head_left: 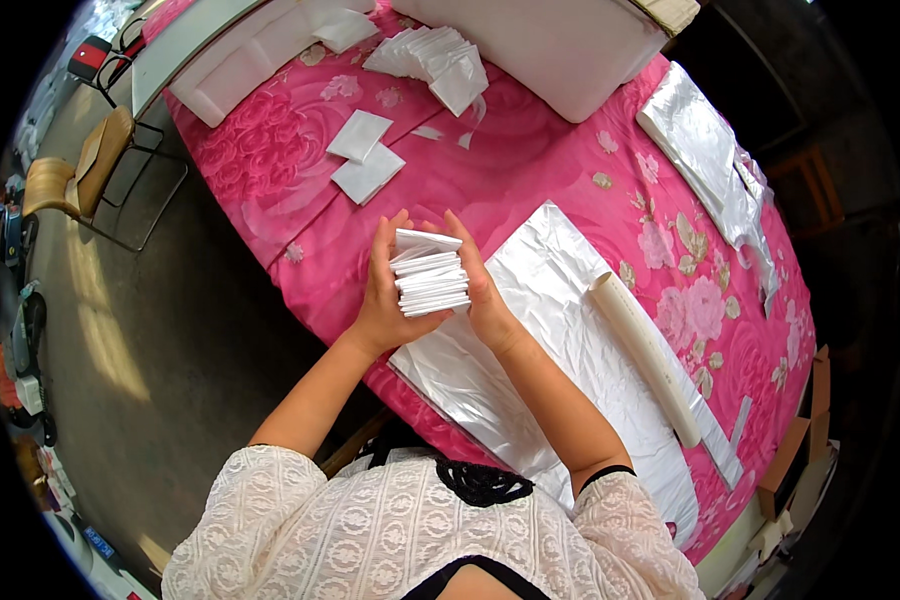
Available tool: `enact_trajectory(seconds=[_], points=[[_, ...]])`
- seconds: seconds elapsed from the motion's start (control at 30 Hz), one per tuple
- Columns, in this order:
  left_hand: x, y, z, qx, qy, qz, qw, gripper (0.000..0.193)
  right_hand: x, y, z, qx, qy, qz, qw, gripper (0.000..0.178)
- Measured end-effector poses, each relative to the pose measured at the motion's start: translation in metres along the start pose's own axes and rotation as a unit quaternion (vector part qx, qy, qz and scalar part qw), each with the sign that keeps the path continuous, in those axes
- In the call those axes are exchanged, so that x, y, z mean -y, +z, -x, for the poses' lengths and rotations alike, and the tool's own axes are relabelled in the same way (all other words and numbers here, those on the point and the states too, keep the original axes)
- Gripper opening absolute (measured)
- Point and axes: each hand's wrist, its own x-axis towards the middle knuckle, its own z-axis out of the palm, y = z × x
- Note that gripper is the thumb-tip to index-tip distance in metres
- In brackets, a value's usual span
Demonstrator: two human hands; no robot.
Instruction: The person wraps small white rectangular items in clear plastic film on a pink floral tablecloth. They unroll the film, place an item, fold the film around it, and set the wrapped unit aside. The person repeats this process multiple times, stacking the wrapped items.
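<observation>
Between my two hands is a stack of folded white sheets (pixel 431 280), its layered edges facing me. My left hand (pixel 378 292) is closed along the stack's left side, and its fingers reach to the far edge. From the right, my right hand (pixel 482 290) presses on the opposite side. The stack is above the pink flowered tablecloth (pixel 530 170), by the left corner of a large silvery-white sheet (pixel 540 290). Two small white folded squares (pixel 368 172) overlap on the cloth beyond my hands.
A pale tube (pixel 646 360) lies across the large sheet. Fanned white packets (pixel 435 62) lie at the far side, before a white bin (pixel 540 50). More silvery film (pixel 700 150) rests at the right edge. A tan chair (pixel 90 170) stands on the floor at left.
</observation>
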Motion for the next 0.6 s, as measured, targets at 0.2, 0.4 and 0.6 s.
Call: enact_trajectory(seconds=[0.2,0.4,0.6], points=[[-0.001,-0.005,0.002,0.048,-0.022,-0.038,0.998,0.118,-0.002,-0.008,0.01,-0.034,-0.064,0.098,0.993,0.107],[-0.003,-0.006,0.003,0.048,-0.018,-0.028,0.998,0.117,-0.009,-0.027,0.008,-0.207,-0.033,0.085,0.974,0.023],[-0.003,-0.004,0.002,0.048,-0.022,-0.005,0.999,0.117,-0.002,-0.027,0.008,-0.164,-0.004,0.171,0.971,0.008]])
